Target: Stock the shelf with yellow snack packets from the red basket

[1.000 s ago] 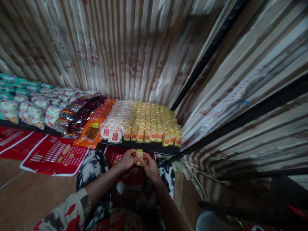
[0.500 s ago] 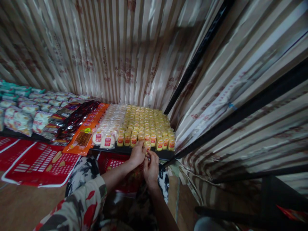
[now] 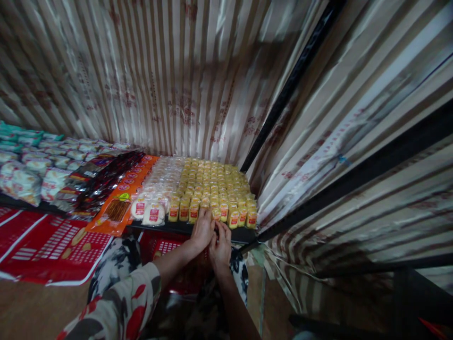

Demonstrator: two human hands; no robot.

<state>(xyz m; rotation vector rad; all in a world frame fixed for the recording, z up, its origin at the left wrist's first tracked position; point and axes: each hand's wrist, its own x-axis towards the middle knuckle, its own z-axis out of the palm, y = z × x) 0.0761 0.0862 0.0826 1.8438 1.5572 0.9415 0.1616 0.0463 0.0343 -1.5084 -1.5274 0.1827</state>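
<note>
Rows of small yellow packaged cakes (image 3: 233, 219) with red and white labels stand on a dark low shelf (image 3: 243, 234). At the front of these rows, my left hand (image 3: 202, 233) is closed with its fingertips on one yellow packaged cake (image 3: 215, 214). My right hand (image 3: 220, 246) meets it from the right, fingers curled at the lower edge of the same cake. The fingers partly cover this cake. Just left of the yellow rows stand clear-wrapped round white snacks (image 3: 154, 215) with red labels.
Further left lie an orange packet of brown sticks (image 3: 116, 211), dark shiny packets (image 3: 95, 175) and white bags (image 3: 21, 182). Red baskets (image 3: 53, 250) sit below the shelf. Striped curtain (image 3: 170, 85) and black poles (image 3: 283, 106) border the back and right.
My view has shifted slightly, so the shelf goods appear a little lower and further left. Both hands stay together on the yellow cake, which now sits closer against the front row.
</note>
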